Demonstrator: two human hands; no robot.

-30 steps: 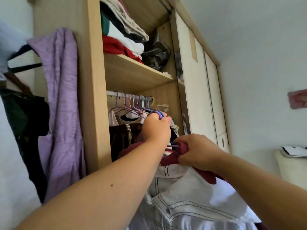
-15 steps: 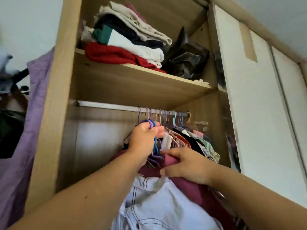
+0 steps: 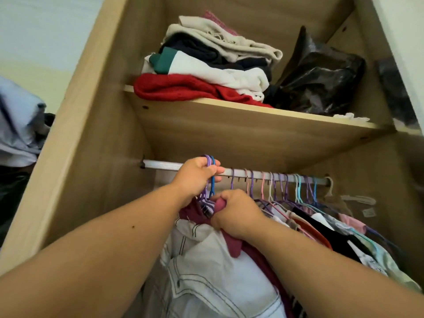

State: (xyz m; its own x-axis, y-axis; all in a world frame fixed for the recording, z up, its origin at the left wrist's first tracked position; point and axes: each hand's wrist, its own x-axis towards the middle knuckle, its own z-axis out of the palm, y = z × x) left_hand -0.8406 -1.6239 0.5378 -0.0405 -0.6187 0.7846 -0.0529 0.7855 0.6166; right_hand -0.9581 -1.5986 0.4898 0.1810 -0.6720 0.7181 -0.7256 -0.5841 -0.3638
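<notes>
Hangers [image 3: 211,171] (purple and blue hooks, bunched) sit in the left hand [image 3: 195,176], fingers curled round them right at the rail [image 3: 160,165]. The right hand [image 3: 236,214] clutches the maroon garment [image 3: 234,245] hanging from them, above a white garment [image 3: 218,283]. The wardrobe [image 3: 91,134] shelf [image 3: 229,106] above holds folded clothes [image 3: 206,72] and a black bag [image 3: 321,81]; other hung clothes [image 3: 321,228] crowd the rail's right end.
</notes>
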